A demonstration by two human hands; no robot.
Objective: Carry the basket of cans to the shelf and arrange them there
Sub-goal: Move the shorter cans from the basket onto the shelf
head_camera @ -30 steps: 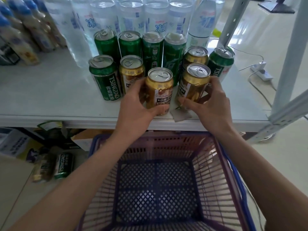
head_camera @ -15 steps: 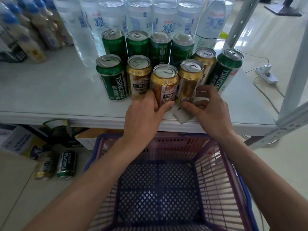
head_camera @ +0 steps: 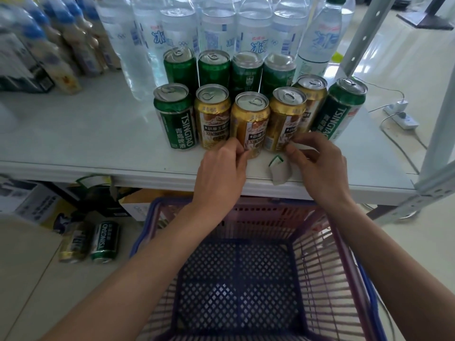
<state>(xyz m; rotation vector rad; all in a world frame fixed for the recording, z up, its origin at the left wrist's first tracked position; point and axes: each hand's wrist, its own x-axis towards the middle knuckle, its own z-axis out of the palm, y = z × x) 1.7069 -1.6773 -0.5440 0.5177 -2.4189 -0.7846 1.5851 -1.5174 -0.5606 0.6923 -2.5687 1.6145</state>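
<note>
On the white shelf [head_camera: 73, 134] stand two rows of cans: several green cans [head_camera: 181, 67] at the back, and in front a green Tsingtao can [head_camera: 175, 116], several gold cans and another green can [head_camera: 341, 109] at the right. My left hand [head_camera: 221, 171] presses curled fingertips against the base of the middle gold can [head_camera: 250, 121]. My right hand [head_camera: 317, 161] pinches the lower edge of the gold can [head_camera: 285, 116] beside it. The pink and purple basket [head_camera: 320, 254] sits below my arms with nothing in it.
Clear water bottles [head_camera: 221, 28] fill the shelf behind the cans, and blue-capped bottles [head_camera: 56, 50] stand at the left. A folded paper scrap [head_camera: 278, 171] lies at the shelf edge. A gold can [head_camera: 73, 244] and a green can [head_camera: 104, 242] lie on the floor. A shelf post [head_camera: 440, 134] and power strip [head_camera: 403, 118] are at the right.
Both gold cans went down from my grip onto the shelf and slid back into the front row. My hands have dropped from around the cans to their bases.
</note>
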